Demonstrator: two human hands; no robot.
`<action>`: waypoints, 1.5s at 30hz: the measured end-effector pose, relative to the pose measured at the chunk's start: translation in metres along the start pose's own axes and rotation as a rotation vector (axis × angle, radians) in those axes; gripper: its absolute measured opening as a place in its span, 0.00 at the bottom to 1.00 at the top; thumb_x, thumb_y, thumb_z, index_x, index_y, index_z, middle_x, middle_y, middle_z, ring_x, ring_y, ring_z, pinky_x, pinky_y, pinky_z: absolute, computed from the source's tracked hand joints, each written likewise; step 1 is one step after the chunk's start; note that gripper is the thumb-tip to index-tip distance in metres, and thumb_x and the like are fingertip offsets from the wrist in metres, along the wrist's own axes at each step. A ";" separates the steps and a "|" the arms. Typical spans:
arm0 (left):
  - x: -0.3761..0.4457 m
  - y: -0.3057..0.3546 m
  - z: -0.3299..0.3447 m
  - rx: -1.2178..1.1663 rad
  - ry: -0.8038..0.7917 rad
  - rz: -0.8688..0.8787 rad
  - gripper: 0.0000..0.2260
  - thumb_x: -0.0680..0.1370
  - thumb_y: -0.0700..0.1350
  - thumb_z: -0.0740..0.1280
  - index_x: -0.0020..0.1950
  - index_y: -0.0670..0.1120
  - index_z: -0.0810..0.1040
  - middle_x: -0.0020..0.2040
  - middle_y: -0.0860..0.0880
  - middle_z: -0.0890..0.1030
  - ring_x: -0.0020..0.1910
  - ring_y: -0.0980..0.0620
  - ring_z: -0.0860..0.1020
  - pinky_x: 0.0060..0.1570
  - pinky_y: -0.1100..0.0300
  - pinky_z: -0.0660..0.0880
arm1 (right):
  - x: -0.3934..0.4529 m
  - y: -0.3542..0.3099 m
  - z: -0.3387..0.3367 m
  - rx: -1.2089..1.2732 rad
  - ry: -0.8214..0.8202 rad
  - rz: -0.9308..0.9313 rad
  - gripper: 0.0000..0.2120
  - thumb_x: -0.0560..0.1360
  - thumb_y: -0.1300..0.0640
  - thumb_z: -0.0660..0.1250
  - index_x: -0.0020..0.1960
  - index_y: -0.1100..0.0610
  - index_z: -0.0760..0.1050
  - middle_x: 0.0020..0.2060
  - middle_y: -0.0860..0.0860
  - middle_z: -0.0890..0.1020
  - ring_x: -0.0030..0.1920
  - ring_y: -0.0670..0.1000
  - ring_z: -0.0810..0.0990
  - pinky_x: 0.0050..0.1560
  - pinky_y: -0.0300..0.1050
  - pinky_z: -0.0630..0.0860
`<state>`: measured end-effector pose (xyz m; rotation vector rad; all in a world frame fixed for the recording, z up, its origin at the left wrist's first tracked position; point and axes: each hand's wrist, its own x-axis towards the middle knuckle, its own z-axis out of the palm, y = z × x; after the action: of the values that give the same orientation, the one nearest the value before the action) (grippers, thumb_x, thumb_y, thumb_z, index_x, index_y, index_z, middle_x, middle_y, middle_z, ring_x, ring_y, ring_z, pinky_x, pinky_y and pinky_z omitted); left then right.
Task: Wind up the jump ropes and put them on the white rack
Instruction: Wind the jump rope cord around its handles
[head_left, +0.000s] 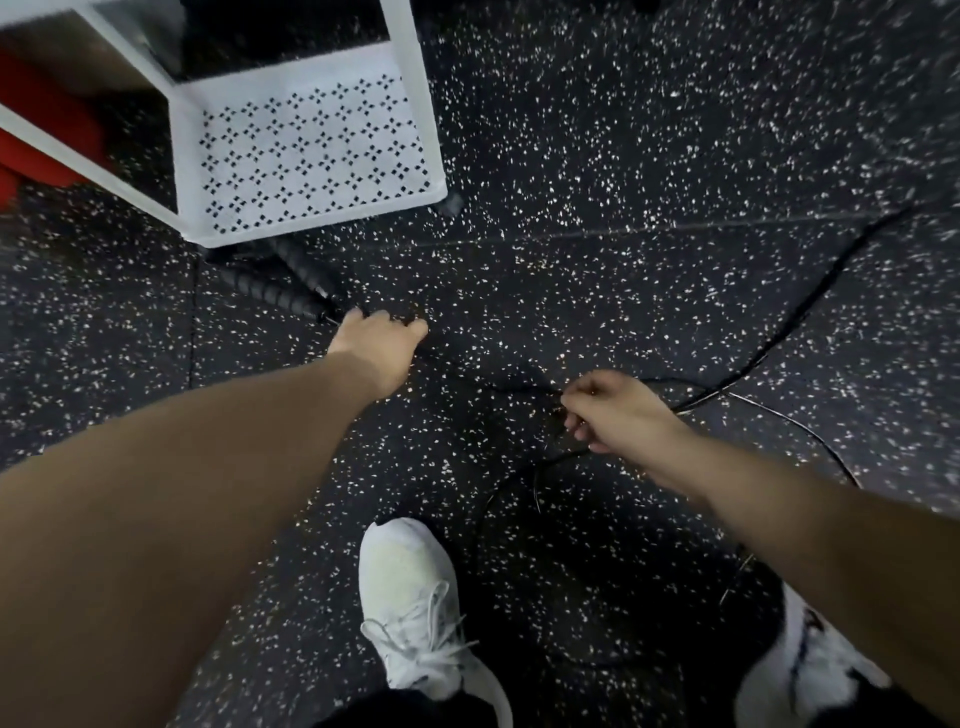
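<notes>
Black jump rope (769, 343) is lying looped on the speckled floor (623, 156), its two handles (296, 291) resting just beside the white rack (311, 150). Left hand (376, 338) is reaching near the handles, fingers curled down, grip unclear. Right hand (618, 410) is pinching the cord.

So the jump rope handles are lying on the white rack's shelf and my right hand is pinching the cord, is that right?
Not quite. The head view shows the jump rope handles lying on the speckled floor just in front of the white rack, not on its shelf. Your right hand is indeed pinching the cord.
</notes>
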<state>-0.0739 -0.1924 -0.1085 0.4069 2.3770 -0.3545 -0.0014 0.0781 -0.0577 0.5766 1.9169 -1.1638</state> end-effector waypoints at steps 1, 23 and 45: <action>-0.006 -0.002 -0.002 -0.009 0.014 0.038 0.09 0.84 0.40 0.59 0.63 0.49 0.67 0.42 0.52 0.75 0.48 0.47 0.75 0.60 0.48 0.70 | -0.004 -0.002 -0.001 -0.063 0.019 -0.043 0.03 0.80 0.53 0.64 0.52 0.48 0.77 0.43 0.46 0.84 0.35 0.45 0.78 0.38 0.41 0.77; -0.237 0.089 -0.197 -0.906 0.228 0.419 0.10 0.80 0.44 0.70 0.45 0.59 0.77 0.36 0.63 0.81 0.34 0.66 0.76 0.36 0.66 0.72 | -0.246 -0.107 -0.095 -0.383 -0.048 -0.473 0.15 0.84 0.44 0.58 0.48 0.51 0.78 0.30 0.46 0.71 0.23 0.43 0.65 0.24 0.39 0.61; -0.354 0.214 -0.241 -1.720 0.282 0.502 0.21 0.68 0.47 0.78 0.60 0.55 0.82 0.57 0.47 0.86 0.61 0.45 0.82 0.68 0.47 0.73 | -0.421 -0.080 -0.167 0.839 -0.175 -0.886 0.15 0.85 0.50 0.54 0.40 0.52 0.66 0.29 0.46 0.69 0.28 0.45 0.54 0.28 0.41 0.48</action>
<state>0.1178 0.0208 0.2749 0.1509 1.8373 1.8925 0.1159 0.1973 0.3706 -0.0262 1.4687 -2.5276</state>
